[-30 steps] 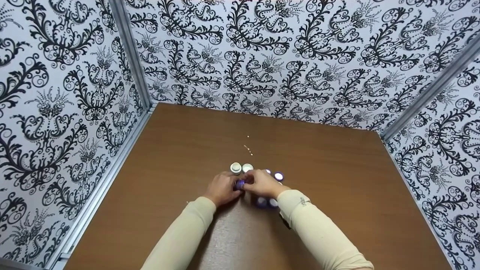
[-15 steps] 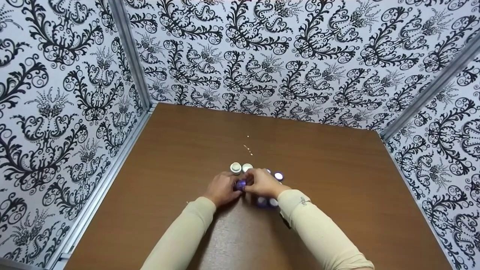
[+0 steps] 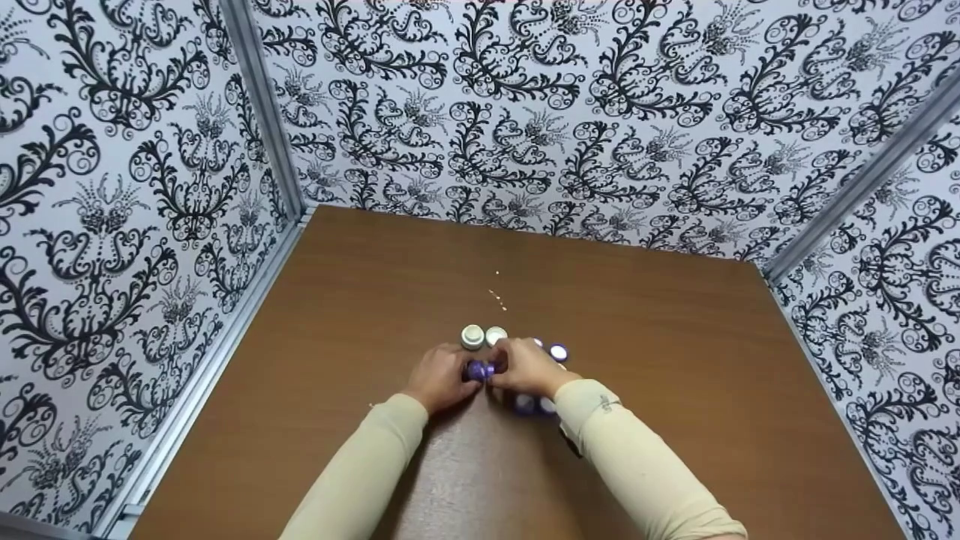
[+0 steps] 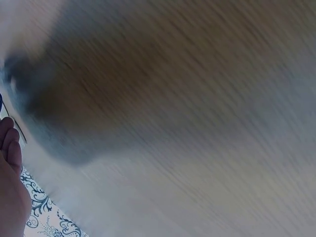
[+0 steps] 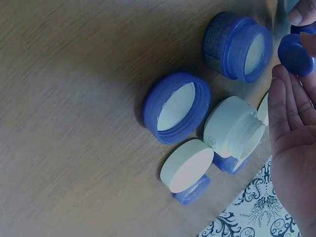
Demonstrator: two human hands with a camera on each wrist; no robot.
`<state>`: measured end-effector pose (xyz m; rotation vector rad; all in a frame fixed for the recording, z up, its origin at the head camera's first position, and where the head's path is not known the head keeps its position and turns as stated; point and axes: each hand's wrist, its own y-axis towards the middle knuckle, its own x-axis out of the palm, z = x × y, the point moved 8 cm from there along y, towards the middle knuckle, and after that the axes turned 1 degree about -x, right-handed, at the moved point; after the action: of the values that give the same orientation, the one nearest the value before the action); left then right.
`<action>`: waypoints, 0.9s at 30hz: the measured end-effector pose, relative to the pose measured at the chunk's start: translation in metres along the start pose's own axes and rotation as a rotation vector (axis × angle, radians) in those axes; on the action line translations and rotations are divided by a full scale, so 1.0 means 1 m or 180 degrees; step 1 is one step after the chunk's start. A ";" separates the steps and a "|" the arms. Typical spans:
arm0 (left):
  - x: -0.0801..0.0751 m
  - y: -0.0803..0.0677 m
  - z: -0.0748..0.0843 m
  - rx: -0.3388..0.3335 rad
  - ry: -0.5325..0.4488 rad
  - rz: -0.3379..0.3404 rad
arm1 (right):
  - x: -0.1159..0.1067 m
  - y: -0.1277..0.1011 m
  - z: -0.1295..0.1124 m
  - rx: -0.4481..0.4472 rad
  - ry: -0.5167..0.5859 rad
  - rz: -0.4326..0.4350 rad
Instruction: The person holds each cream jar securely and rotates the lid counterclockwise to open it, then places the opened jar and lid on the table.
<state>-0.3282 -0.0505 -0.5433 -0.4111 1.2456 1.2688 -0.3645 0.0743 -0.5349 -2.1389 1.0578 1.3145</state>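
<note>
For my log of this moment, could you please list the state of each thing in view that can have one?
Left hand: grips the small blue jar.
Right hand: fingers on the small blue jar.
Small blue jar: held between both hands.
Blue cap: off, lying hollow side up.
White jar: open, no cap, on its side.
Two white jars: upright on the table.

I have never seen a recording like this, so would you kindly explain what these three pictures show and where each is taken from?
There is no machine: a person works with two bare hands. The wide picture comes from a head camera looking down at a brown table inside patterned walls. The left hand and right hand meet over a small blue jar, each with a grip on it. The blurred picture is from the left wrist camera and shows mostly tabletop. The right wrist camera shows loose blue lids and a white jar lying beside the hand.
</note>
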 end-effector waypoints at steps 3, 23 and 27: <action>-0.001 -0.001 -0.001 -0.0024 0.0042 0.0002 | 0.000 0.000 0.000 -0.0081 -0.0142 0.0053; 0.003 -0.002 -0.006 -0.0085 -0.0052 -0.0043 | 0.008 0.002 0.005 -0.0096 -0.0041 -0.0019; 0.002 -0.003 -0.006 -0.0090 -0.0045 -0.0040 | 0.008 0.003 0.002 -0.0147 -0.0019 -0.0081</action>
<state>-0.3287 -0.0560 -0.5482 -0.4288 1.2126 1.2778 -0.3653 0.0706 -0.5429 -2.1733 1.0037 1.3453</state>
